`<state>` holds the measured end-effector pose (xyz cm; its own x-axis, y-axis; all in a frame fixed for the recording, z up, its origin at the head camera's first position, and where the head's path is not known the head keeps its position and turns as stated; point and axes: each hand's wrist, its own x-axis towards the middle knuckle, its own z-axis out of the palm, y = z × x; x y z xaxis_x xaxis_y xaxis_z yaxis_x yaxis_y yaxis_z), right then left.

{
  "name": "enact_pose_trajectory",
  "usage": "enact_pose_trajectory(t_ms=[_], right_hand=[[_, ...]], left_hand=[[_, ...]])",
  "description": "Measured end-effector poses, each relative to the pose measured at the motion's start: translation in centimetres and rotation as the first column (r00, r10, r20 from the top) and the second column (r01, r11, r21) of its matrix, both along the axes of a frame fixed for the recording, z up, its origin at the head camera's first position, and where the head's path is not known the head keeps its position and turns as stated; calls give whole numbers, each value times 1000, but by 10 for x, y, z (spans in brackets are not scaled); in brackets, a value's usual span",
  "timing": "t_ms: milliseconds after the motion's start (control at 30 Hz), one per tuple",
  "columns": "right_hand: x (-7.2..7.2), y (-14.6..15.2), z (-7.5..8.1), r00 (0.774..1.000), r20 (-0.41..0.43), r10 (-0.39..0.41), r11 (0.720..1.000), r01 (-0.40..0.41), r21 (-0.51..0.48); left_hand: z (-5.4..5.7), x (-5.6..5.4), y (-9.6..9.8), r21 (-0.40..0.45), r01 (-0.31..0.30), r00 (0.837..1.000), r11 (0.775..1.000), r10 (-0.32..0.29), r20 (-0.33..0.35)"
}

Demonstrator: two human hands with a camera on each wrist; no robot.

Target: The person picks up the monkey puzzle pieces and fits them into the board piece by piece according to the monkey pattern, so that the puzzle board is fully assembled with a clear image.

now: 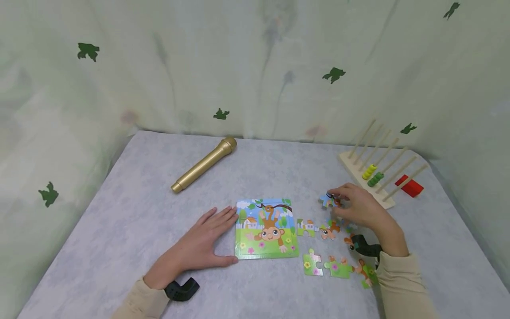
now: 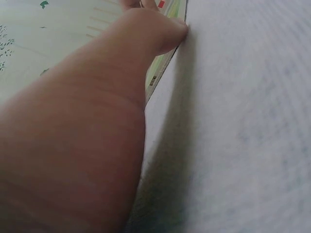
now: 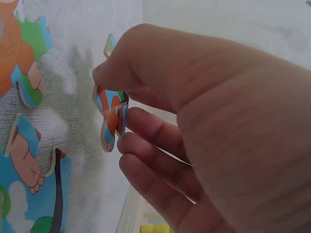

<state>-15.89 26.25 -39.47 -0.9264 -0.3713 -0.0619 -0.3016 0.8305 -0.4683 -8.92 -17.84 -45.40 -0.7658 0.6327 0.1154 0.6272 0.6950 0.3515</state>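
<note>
My right hand (image 1: 362, 212) pinches a jigsaw piece (image 3: 111, 109) between thumb and fingers. That piece is tilted up off the table and shows orange and blue print. Below it, another blue piece with a printed foot (image 3: 29, 177) lies on the table. The square monkey picture board (image 1: 264, 256) lies flat in the middle. My left hand (image 1: 205, 243) rests at its left edge with fingers spread, fingertips and thumb touching the rim. Several loose pieces lie right of the board, among them a house piece (image 1: 305, 227) and a flower piece (image 1: 312, 264). My right wrist partly hides others.
A gold toy microphone (image 1: 204, 165) lies at the back left. At the back right stands a wooden peg rack (image 1: 360, 175) with yellow beads (image 1: 368, 171) and green beads (image 1: 375, 179). A red block (image 1: 409, 186) lies beside it. Patterned cloth (image 1: 255, 66) hangs behind the table.
</note>
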Motion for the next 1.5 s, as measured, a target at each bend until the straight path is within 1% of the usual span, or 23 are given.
enact_pose_trajectory(t_ms=[100, 267, 367, 533, 667, 800, 1000, 1133, 1300, 1500], right_hand=[[1, -1, 0, 1000, 11, 14, 1000, -14, -6], [-1, -1, 3, 998, -43, 44, 999, -43, 28], [-4, -2, 6, 996, -59, 71, 997, -69, 36], [-6, -6, 11, 995, -39, 88, 996, -87, 29], [-7, -11, 13, 995, -38, 94, 996, -94, 12], [-9, -15, 12, 993, -46, 111, 994, -111, 0], [-13, -19, 10, 988, -70, 141, 990, -141, 3], [-13, -20, 7, 986, -77, 151, 989, -151, -2], [-14, -23, 8, 977, -116, 177, 984, -177, 9], [-16, -31, 11, 968, -154, 197, 980, -194, 35]], left_hand=[[-1, 2, -1, -3, -8, 1000, 1000, 8, 4], [-1, 1, -2, -11, -15, 1000, 1000, 15, 20], [0, 0, -2, -5, -19, 1000, 1000, 19, 22], [-1, 0, -1, 12, -9, 1000, 1000, 9, -8], [0, 0, 0, 13, -8, 1000, 1000, 8, 1], [1, 1, 0, 12, -7, 1000, 1000, 7, 27], [1, 4, 0, 14, -20, 999, 1000, 19, 37], [0, 4, 0, -2, -26, 999, 1000, 27, 47], [1, 4, 0, -21, -28, 999, 999, 29, 42], [2, 5, 1, -8, -23, 1000, 1000, 23, 13]])
